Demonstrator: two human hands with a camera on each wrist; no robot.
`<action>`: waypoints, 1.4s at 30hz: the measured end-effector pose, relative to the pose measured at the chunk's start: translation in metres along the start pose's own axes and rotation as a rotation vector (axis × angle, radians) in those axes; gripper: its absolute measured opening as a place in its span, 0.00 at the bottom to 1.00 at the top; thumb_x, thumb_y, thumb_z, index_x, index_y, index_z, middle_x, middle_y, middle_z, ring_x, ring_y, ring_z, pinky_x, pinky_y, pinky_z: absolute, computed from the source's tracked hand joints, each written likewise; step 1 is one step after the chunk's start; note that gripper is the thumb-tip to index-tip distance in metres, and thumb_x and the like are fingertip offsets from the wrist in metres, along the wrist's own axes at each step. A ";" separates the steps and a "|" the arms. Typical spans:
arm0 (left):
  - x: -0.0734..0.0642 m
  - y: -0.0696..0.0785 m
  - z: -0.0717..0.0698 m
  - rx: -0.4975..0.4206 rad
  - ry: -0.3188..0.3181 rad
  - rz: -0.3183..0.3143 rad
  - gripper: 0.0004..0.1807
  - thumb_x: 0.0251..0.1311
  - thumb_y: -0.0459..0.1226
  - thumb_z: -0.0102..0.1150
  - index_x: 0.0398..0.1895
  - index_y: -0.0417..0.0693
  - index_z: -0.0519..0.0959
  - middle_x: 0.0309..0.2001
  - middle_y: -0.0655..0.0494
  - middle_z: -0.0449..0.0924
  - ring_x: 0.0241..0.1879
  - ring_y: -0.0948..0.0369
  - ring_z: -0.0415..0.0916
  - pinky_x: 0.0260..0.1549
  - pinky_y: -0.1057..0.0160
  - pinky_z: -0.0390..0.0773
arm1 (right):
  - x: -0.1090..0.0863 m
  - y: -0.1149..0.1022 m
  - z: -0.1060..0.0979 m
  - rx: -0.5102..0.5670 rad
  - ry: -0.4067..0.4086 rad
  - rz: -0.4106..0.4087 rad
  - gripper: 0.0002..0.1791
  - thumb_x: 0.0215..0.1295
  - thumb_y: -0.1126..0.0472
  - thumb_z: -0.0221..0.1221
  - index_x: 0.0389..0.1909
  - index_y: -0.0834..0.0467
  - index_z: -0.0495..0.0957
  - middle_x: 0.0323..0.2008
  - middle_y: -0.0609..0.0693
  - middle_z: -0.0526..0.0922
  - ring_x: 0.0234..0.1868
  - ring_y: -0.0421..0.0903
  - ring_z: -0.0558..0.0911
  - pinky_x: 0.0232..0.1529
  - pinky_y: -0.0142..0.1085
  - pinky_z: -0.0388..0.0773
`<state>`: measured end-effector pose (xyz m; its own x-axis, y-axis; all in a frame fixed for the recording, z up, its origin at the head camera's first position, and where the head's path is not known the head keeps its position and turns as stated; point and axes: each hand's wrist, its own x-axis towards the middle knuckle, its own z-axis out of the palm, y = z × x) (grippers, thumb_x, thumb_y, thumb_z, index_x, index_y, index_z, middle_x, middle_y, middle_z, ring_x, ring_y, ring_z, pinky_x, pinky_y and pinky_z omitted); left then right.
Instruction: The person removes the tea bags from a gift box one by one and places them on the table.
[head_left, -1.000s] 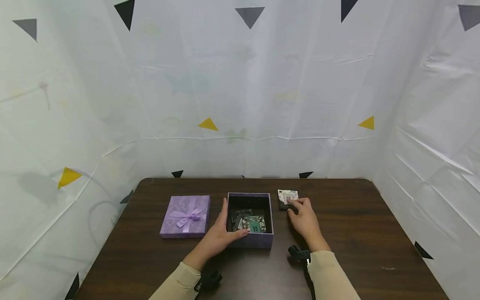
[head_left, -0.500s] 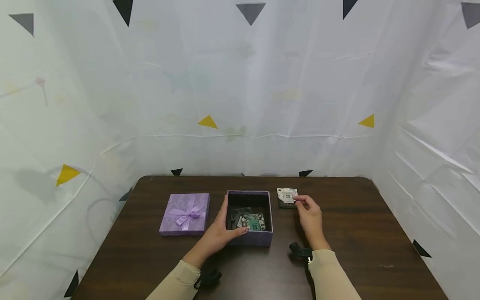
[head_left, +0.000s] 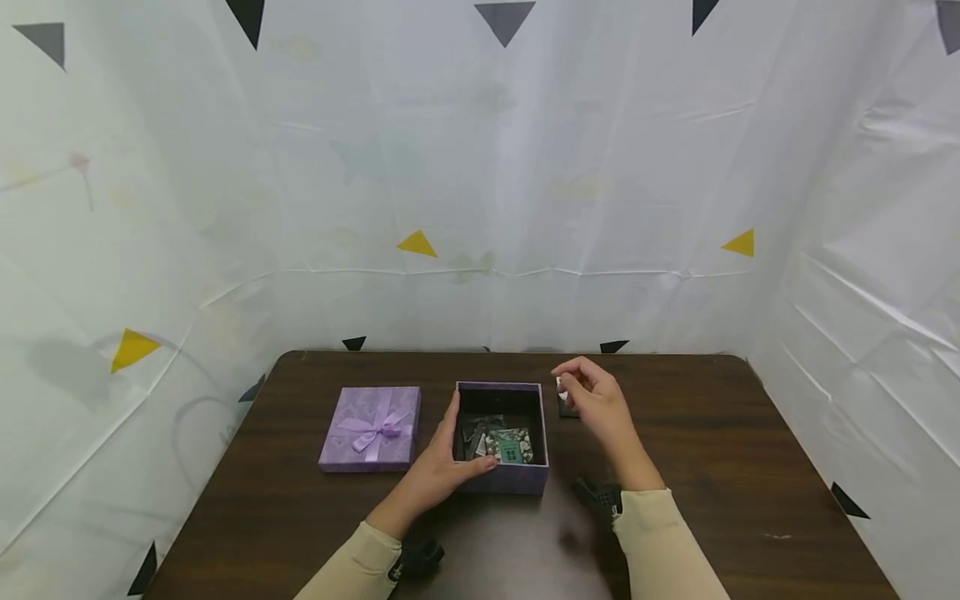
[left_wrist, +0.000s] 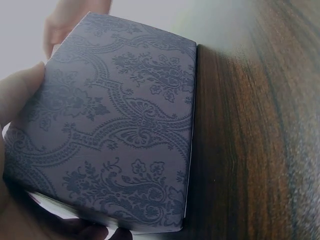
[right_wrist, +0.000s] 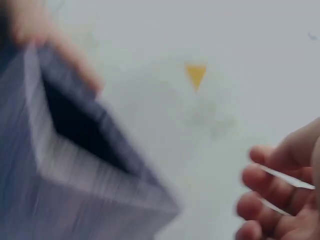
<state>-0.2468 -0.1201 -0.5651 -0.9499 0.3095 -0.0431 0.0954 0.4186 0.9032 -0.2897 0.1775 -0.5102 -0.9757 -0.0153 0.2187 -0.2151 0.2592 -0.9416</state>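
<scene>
A purple gift box [head_left: 517, 479] stands without its lid, dark inside. My left hand [head_left: 435, 475] grips its near left corner, thumb at the front rim, fingers along the left wall. In the left wrist view the box's patterned side [left_wrist: 125, 115] fills the middle. Inside lie a flowered packet with a green label [head_left: 512, 450] and several dark pieces. My right hand [head_left: 600, 400] is raised right of the box, fingers loosely bent, partly covering a small white-and-black packet [head_left: 568, 410] on the table. In the right wrist view its fingers [right_wrist: 260, 202] show nothing clearly held.
The purple lid [head_left: 367, 450] with a ribbon bow lies left of the box on the brown wooden table [head_left: 750, 483]. White sheeting with coloured triangles [head_left: 487, 167] hangs behind and at both sides. A dark camera [head_left: 420, 558] is strapped at the left wrist.
My right hand has left the edge of the white-and-black packet and moved up and left over it. The packet stays on the table. My left hand keeps its place on the box.
</scene>
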 end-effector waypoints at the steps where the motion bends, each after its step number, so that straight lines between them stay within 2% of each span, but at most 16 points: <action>1: 0.000 0.001 0.000 -0.002 0.001 -0.001 0.70 0.60 0.61 0.77 0.90 0.79 0.31 0.91 0.53 0.34 0.89 0.37 0.38 0.78 0.21 0.51 | 0.001 -0.010 0.002 -0.013 -0.038 -0.011 0.10 0.84 0.58 0.60 0.51 0.60 0.85 0.38 0.58 0.84 0.33 0.51 0.82 0.34 0.36 0.83; 5: 0.000 0.001 0.001 -0.015 0.005 -0.009 0.70 0.60 0.60 0.78 0.90 0.79 0.31 0.91 0.51 0.35 0.89 0.37 0.40 0.78 0.21 0.51 | 0.004 -0.039 0.015 -0.063 -0.180 -0.030 0.10 0.84 0.56 0.59 0.53 0.56 0.85 0.40 0.58 0.85 0.37 0.58 0.84 0.40 0.39 0.86; 9: 0.001 -0.001 0.002 -0.019 0.012 -0.013 0.70 0.60 0.60 0.78 0.90 0.78 0.32 0.91 0.49 0.37 0.88 0.37 0.43 0.77 0.21 0.53 | 0.008 -0.053 0.030 -0.094 -0.314 -0.023 0.11 0.83 0.56 0.60 0.54 0.57 0.84 0.43 0.60 0.86 0.40 0.59 0.86 0.44 0.41 0.88; 12: 0.002 -0.002 0.002 -0.027 0.009 -0.010 0.70 0.60 0.60 0.78 0.90 0.78 0.32 0.91 0.47 0.39 0.88 0.37 0.45 0.78 0.23 0.54 | 0.013 -0.056 0.038 -0.128 -0.413 -0.003 0.10 0.82 0.57 0.62 0.53 0.59 0.85 0.43 0.58 0.87 0.40 0.55 0.87 0.45 0.43 0.89; 16: 0.001 -0.005 0.001 -0.035 0.000 -0.007 0.70 0.61 0.60 0.78 0.90 0.77 0.31 0.91 0.44 0.38 0.88 0.37 0.44 0.78 0.23 0.54 | 0.022 -0.057 0.049 -0.200 -0.547 0.037 0.06 0.80 0.59 0.63 0.50 0.56 0.85 0.41 0.53 0.88 0.39 0.49 0.87 0.46 0.43 0.88; 20: -0.001 -0.005 0.000 -0.038 -0.007 -0.015 0.71 0.61 0.61 0.77 0.91 0.73 0.31 0.91 0.43 0.37 0.88 0.37 0.42 0.78 0.22 0.53 | 0.032 -0.051 0.059 -0.247 -0.655 0.045 0.05 0.79 0.61 0.64 0.48 0.57 0.86 0.41 0.53 0.88 0.40 0.51 0.88 0.49 0.46 0.88; 23: -0.001 -0.006 -0.001 -0.030 -0.007 -0.016 0.70 0.61 0.62 0.77 0.91 0.75 0.31 0.91 0.44 0.37 0.88 0.36 0.43 0.77 0.22 0.55 | 0.038 -0.045 0.063 -0.287 -0.706 0.036 0.04 0.78 0.62 0.65 0.45 0.59 0.86 0.39 0.53 0.88 0.39 0.52 0.86 0.48 0.50 0.87; 28: 0.000 -0.002 -0.001 -0.008 -0.006 -0.017 0.68 0.62 0.62 0.76 0.89 0.80 0.31 0.91 0.46 0.37 0.88 0.37 0.42 0.76 0.22 0.56 | 0.047 -0.035 0.064 -0.426 -0.754 0.026 0.04 0.75 0.61 0.66 0.37 0.55 0.85 0.35 0.47 0.85 0.33 0.46 0.81 0.39 0.41 0.81; 33: -0.002 0.000 -0.002 0.002 -0.004 -0.027 0.69 0.61 0.63 0.76 0.89 0.82 0.31 0.91 0.46 0.38 0.88 0.37 0.42 0.76 0.22 0.56 | 0.052 -0.033 0.065 -0.460 -0.812 0.051 0.05 0.75 0.62 0.65 0.37 0.54 0.86 0.34 0.46 0.85 0.32 0.43 0.80 0.40 0.42 0.82; 38: -0.002 -0.002 -0.002 -0.003 -0.003 -0.024 0.68 0.62 0.61 0.76 0.89 0.82 0.31 0.91 0.47 0.36 0.89 0.37 0.41 0.76 0.22 0.56 | 0.055 -0.032 0.073 -0.589 -0.882 -0.006 0.07 0.71 0.66 0.65 0.34 0.54 0.90 0.30 0.43 0.84 0.28 0.40 0.77 0.33 0.34 0.76; 42: -0.003 -0.004 -0.002 0.001 -0.003 -0.020 0.68 0.63 0.61 0.76 0.89 0.82 0.30 0.91 0.48 0.36 0.88 0.37 0.41 0.76 0.22 0.57 | 0.054 -0.032 0.078 -0.645 -0.922 -0.028 0.08 0.70 0.65 0.67 0.31 0.53 0.91 0.28 0.40 0.85 0.27 0.38 0.76 0.31 0.32 0.75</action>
<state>-0.2448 -0.1245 -0.5672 -0.9507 0.3037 -0.0630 0.0763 0.4258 0.9016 -0.3393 0.0934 -0.4885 -0.6871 -0.6674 -0.2870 -0.4356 0.6946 -0.5725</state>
